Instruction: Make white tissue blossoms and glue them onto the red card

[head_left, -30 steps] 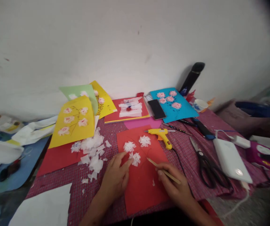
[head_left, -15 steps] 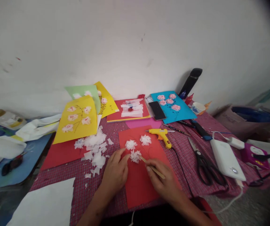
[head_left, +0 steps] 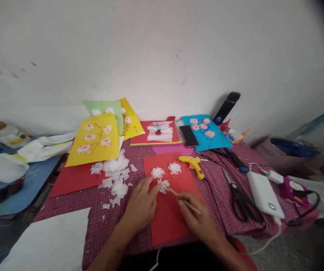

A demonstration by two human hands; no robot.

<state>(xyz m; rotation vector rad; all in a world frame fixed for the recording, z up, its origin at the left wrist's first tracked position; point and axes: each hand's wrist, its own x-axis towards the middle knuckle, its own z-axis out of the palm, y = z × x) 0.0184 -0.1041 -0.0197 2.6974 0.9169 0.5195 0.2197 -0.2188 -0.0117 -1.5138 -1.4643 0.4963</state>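
Since a second ago, the wooden stick (head_left: 193, 207) is brought from a little way off to the right side of the lowest white flower (head_left: 164, 186); whether they touch cannot be told. At the near left corner of the bench (head_left: 98, 226), a white sheet (head_left: 49, 241) is laid. Farther back, a yellow card (head_left: 100, 154) is set in front of a green card (head_left: 105, 104), and white paper scraps (head_left: 119, 167) are heaped just beside the yellow card's near right corner. Next, the left hand (head_left: 141, 202) is rested over the left edge of a red sheet (head_left: 167, 222), its fingers partly spread and one fingertip set at the lowest white flower. That flower is grouped with two more flowers (head_left: 174, 168) on the far half of the red sheet, which is spread at the middle of the bench's near edge. By the right hand (head_left: 198, 216), the stick is pinched between thumb and fingers above the sheet. Across the sheet's far right corner, a yellow glue gun (head_left: 193, 162) is laid. Toward the bench's right edge, black-handled scissors (head_left: 238, 195) are placed beside a white power bank (head_left: 265, 194).
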